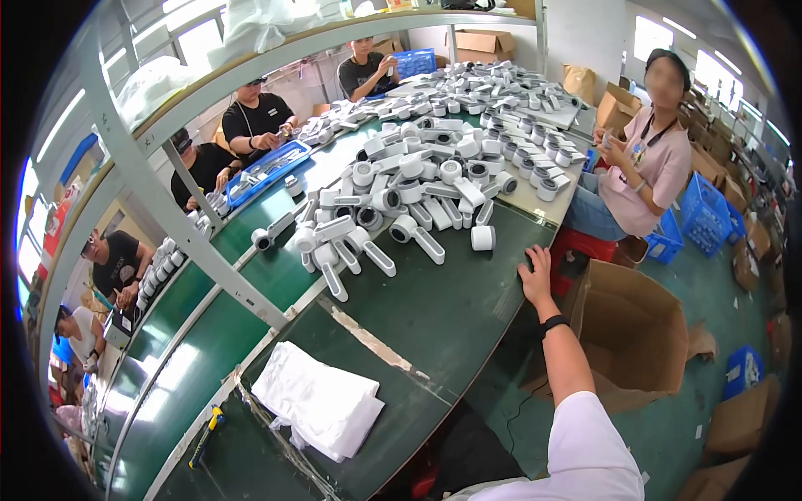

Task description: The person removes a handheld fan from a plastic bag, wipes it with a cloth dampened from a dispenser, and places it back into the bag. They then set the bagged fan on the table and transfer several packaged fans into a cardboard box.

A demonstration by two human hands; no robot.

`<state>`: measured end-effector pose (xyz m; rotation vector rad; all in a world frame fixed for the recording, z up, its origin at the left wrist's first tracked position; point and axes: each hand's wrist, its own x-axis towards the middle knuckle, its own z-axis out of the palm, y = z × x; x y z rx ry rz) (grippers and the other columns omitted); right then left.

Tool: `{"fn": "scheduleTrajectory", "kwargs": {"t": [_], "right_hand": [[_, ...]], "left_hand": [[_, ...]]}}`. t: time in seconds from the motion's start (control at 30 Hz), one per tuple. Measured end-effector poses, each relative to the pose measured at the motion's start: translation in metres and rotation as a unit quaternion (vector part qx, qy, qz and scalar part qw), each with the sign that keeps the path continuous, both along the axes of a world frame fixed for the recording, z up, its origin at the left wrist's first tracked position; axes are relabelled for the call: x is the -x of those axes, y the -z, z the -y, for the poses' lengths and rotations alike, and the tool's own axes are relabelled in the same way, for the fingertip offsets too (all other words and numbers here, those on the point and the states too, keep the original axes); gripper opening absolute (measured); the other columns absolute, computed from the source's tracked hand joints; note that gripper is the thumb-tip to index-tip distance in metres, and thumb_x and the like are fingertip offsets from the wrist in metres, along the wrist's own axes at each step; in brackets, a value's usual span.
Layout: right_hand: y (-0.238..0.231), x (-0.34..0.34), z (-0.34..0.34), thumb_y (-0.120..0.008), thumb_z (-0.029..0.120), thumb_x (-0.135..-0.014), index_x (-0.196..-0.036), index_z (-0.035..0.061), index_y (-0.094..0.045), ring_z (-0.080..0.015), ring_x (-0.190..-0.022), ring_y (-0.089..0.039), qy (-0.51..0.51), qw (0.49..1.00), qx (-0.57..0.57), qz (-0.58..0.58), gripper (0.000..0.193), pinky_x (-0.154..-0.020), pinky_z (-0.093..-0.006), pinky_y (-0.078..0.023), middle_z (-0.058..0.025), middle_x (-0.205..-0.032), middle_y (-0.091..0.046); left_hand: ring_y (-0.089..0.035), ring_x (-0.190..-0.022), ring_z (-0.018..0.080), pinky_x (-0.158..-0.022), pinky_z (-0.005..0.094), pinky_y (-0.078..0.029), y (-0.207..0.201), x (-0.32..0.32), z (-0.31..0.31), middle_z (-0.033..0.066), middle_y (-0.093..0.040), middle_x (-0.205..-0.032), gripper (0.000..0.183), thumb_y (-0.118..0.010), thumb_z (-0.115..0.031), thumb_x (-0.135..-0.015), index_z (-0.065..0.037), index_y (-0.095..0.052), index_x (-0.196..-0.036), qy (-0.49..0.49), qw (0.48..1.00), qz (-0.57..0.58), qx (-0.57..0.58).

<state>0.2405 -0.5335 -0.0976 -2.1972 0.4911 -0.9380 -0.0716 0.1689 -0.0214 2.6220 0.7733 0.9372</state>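
Note:
My right hand (535, 274) rests at the right edge of the green table (468, 326), fingers stretched out and holding nothing. A black band circles its wrist. My left hand is out of view. Nearest to the right hand stands a short white cylinder-shaped part (483, 238) with a dark ring on top. Just beyond lies a big heap of white plastic parts (409, 179), each with a round head and a flat handle. Toward me lies a folded stack of white plastic bags (319, 399). A yellow and black utility knife (207, 436) lies to its left.
An open cardboard box (626, 334) stands on the floor beside the table. A metal post (180, 209) rises at the left of the heap. One co-worker (647, 159) sits at the right; several others sit across the table near a blue tray (267, 173).

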Motion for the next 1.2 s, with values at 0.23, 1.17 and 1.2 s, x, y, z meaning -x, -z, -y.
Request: {"fn": "scheduleTrajectory", "kwargs": {"t": [0.23, 1.17, 1.2], "right_hand": [[-0.003, 0.002, 0.000, -0.063, 0.021, -0.082, -0.126, 0.0030, -0.056, -0.0373, -0.143, -0.020, -0.001, 1.000, -0.009, 0.000, 0.048, -0.116, -0.0442, -0.019, -0.0171, -0.146, -0.038], [-0.080, 0.050, -0.179, -0.063, 0.040, -0.091, -0.074, 0.0031, -0.064, -0.0128, -0.052, -0.053, -0.328, 0.920, -0.196, -0.088, 0.041, -0.053, -0.0292, -0.043, -0.0054, -0.057, -0.059], [-0.078, 0.048, -0.179, -0.060, 0.042, -0.092, -0.074, 0.0031, -0.064, -0.0126, -0.052, -0.052, -0.318, 0.921, -0.208, -0.085, 0.043, -0.053, -0.0295, -0.043, -0.0048, -0.057, -0.057]], "left_hand": [[-0.063, -0.087, 0.0342, -0.082, 0.0403, -0.050, -0.006, -0.004, 0.006, 0.0199, -0.068, -0.096, 0.025, -0.064, -0.022, -0.088, 0.002, -0.069, -0.093, 0.007, 1.000, 0.000, -0.011], [-0.066, -0.080, 0.0290, -0.077, 0.0369, -0.053, -0.002, -0.012, 0.001, 0.0123, -0.072, -0.086, 0.019, -0.071, -0.024, -0.082, -0.005, -0.075, -0.086, -0.019, 0.996, -0.028, -0.080], [-0.066, -0.081, 0.0290, -0.078, 0.0371, -0.053, -0.003, -0.010, 0.002, 0.0120, -0.072, -0.088, 0.020, -0.070, -0.024, -0.083, -0.005, -0.075, -0.087, -0.027, 0.997, -0.042, -0.066]]}}
